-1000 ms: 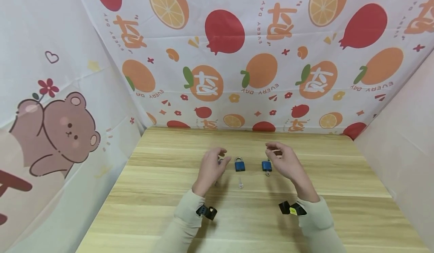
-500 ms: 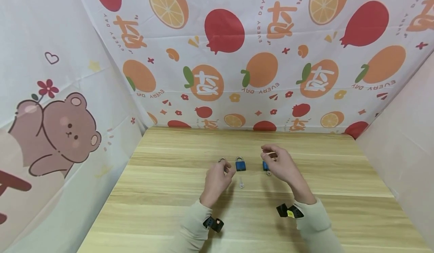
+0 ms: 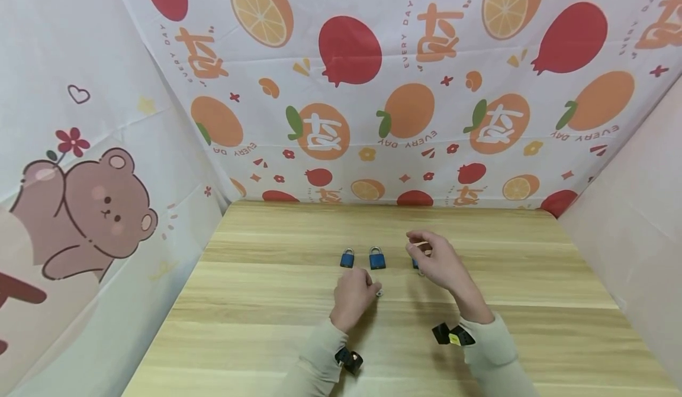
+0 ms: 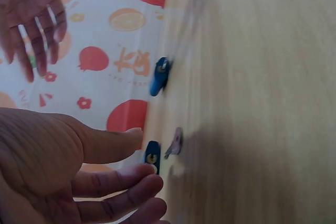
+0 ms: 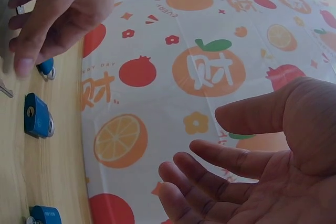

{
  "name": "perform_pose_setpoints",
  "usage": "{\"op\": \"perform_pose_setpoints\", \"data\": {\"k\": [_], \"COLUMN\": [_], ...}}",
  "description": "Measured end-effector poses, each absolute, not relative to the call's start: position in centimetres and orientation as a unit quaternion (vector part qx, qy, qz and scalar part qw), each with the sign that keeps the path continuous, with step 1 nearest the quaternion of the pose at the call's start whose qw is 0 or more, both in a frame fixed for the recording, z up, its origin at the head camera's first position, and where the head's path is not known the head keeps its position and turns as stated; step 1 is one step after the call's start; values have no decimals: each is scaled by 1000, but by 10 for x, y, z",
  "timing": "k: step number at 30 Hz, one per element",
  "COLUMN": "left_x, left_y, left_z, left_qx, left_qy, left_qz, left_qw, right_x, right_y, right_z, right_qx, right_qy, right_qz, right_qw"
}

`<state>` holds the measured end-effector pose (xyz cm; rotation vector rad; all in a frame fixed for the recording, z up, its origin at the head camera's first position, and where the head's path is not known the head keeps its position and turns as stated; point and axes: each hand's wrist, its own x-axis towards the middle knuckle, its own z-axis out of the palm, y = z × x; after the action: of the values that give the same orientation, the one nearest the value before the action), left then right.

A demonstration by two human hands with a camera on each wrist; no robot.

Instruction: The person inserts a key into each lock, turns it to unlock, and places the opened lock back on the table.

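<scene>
Three small blue padlocks stand in a row: the left padlock (image 3: 347,258), the middle padlock (image 3: 377,259) and the right padlock (image 5: 46,214). A small silver key (image 4: 176,141) lies on the wood in front of the middle one. Low beside that key is my left hand (image 3: 354,294), its thumb and fingers apart in the left wrist view, with no hold on it. My right hand (image 3: 438,261) hovers by the right padlock, partly hiding it; the fingers are spread loosely and hold nothing. Metal shows at that padlock's keyhole end.
The wood-grain table (image 3: 256,326) ends at a fruit-print cloth (image 3: 298,172) behind. Another cloth with a bear print (image 3: 106,207) hangs at the left, and a pale cloth (image 3: 629,219) at the right. A strap with a small black device (image 3: 348,360) sits on each wrist.
My left hand has moved from the left padlock toward me and rightward, to the key; the left padlock now shows fully. My right hand has shifted slightly left, covering more of the right padlock.
</scene>
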<state>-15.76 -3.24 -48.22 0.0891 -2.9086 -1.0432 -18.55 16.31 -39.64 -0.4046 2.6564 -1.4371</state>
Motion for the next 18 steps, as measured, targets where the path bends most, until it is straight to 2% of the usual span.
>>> {"op": "perform_pose_setpoints", "data": {"k": [18], "left_x": [-164], "left_y": [-17], "left_z": [-493], "left_qx": [55], "left_qy": [-964], "left_qz": [-259], "left_qw": [29], "right_x": [-189], "right_y": [164], "right_z": [-404], "right_qx": [-140], "right_qy": [871], "right_qz": [-468], "right_qw": [50]}}
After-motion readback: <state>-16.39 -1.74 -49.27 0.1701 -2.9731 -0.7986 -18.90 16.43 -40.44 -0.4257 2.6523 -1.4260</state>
